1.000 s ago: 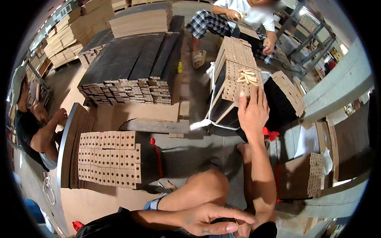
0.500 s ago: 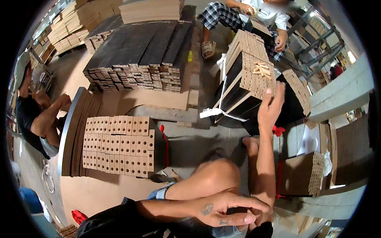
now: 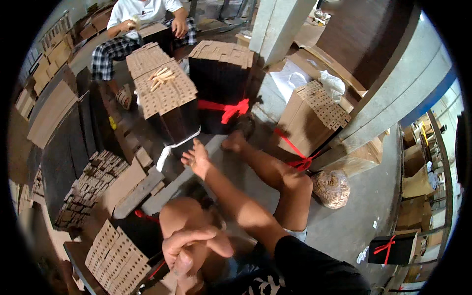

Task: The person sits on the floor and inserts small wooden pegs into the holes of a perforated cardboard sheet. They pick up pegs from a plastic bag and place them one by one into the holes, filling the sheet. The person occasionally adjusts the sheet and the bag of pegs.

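My right hand (image 3: 196, 158) reaches forward with its fingers apart and nothing visible in them. It is near the white tie (image 3: 166, 153) at the foot of a bundle of dark boards (image 3: 167, 103). The light-brown board ends face up and are drilled with rows of holes. A small heap of wooden dowels (image 3: 162, 78) lies on them. My left hand (image 3: 196, 246) is curled in front of my bent knee, and whatever its fingers hold is hidden. Below and left of it stands another bundle of drilled boards (image 3: 118, 250).
Beside the dowel-topped bundle stands a board bundle with a red tie (image 3: 223, 110). Another red-tied bundle (image 3: 309, 115) is by the pillar (image 3: 280, 29). A clear bag of dowels (image 3: 332, 189) rests near my right knee. A person (image 3: 147, 24) sits at the far left.
My view has swung to the right. My right hand has come down from the drilled top with the dowels to near the white tie. My left hand remains in front of me, curled.
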The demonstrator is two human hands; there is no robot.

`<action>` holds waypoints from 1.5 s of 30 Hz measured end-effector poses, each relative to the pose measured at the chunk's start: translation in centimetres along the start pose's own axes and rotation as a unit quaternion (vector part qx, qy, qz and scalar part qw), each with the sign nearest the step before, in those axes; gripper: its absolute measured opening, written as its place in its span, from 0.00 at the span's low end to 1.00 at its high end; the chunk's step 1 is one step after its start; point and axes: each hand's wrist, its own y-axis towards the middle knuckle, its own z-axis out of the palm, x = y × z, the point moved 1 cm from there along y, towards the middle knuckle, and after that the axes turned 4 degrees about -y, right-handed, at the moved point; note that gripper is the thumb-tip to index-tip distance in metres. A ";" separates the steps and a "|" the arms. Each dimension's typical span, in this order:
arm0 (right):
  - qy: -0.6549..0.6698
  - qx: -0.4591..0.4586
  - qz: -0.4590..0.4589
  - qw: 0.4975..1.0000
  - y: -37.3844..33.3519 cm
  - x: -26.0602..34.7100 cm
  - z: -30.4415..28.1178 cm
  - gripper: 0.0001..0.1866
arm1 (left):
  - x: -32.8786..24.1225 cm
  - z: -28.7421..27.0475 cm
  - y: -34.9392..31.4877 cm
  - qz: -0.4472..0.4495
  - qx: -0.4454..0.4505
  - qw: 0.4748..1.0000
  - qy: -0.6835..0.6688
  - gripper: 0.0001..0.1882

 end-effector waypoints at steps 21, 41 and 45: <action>-0.009 -0.251 -0.420 0.872 -11.8 23.1 -40.6 0.16 | 1.5 1.0 -0.3 -0.016 -0.056 0.991 -0.117 0.32; 0.121 -0.089 -0.300 0.942 -14.5 23.6 -36.7 0.10 | 4.1 2.8 2.9 -0.107 -0.005 0.994 0.006 0.39; 0.081 -0.051 -0.310 0.946 -15.1 20.7 -37.4 0.12 | 3.9 3.1 2.7 -0.110 -0.035 0.993 -0.004 0.37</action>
